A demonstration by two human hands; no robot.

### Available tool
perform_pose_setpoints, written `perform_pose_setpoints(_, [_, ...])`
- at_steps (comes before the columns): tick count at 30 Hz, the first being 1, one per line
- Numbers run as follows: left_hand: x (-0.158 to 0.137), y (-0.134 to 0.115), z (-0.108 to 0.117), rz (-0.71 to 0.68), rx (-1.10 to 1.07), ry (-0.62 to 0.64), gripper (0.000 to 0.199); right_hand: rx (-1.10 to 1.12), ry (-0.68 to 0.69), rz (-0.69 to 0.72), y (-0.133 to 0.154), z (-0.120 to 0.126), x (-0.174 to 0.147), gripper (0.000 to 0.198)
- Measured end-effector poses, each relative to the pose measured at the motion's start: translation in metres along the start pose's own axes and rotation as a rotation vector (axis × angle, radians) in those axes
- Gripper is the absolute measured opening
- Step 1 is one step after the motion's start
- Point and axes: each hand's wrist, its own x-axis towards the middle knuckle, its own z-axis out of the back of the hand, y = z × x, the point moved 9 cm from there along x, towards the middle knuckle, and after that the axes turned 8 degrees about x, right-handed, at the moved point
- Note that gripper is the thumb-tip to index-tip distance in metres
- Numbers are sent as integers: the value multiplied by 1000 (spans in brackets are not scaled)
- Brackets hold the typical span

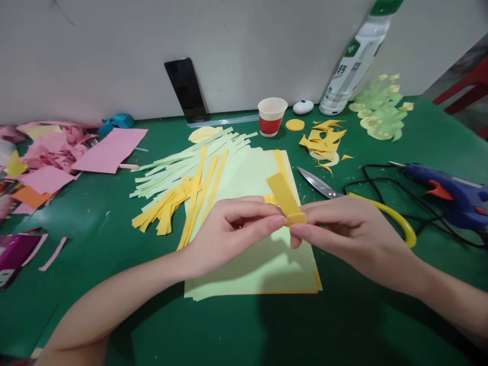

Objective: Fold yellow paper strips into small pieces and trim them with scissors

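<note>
Between my two hands is a yellow paper strip [284, 194], folded over at its lower end, with the longer part standing up at a tilt. My left hand [232, 229] pinches the folded end from the left, thumb towards me. From the right, my right hand [346, 234] pinches the same fold between thumb and fingers. Below both hands lies a stack of pale green paper sheets [244, 274]. Long yellow strips [194, 198] rest on its left side, near a bunch of short yellow strips [168, 206] and pale green strips [168, 170].
Scissors [320, 184] with yellow handles lie partly under my right hand, near a blue glue gun [450, 188] and its black cord. Behind stand a paper cup [272, 118], a leaning phone [185, 89] and a bottle [354, 63]. Pink paper [110, 150] covers the left.
</note>
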Motion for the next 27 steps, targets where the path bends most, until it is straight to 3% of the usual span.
perform_pose_setpoints(8, [-9, 34, -16, 397, -319, 107, 26, 168, 167, -160, -14, -14, -1, 43])
perform_pose_setpoints(11, [-9, 35, -18, 391, -385, 140, 22, 100, 166, -99, -10, -12, -1, 41])
perform_pose_setpoints(16, [-9, 28, -20, 345, -506, 158, 10, -77, 136, 120, 6, -8, -3, 35])
perform_pose_setpoints(23, [-10, 28, -19, 371, -500, 137, 9, -208, 145, 279, 19, -11, -6, 32])
perform_pose_setpoints(27, [-11, 29, -18, 380, -489, 123, 8, -285, 64, 377, 25, -5, -7, 26])
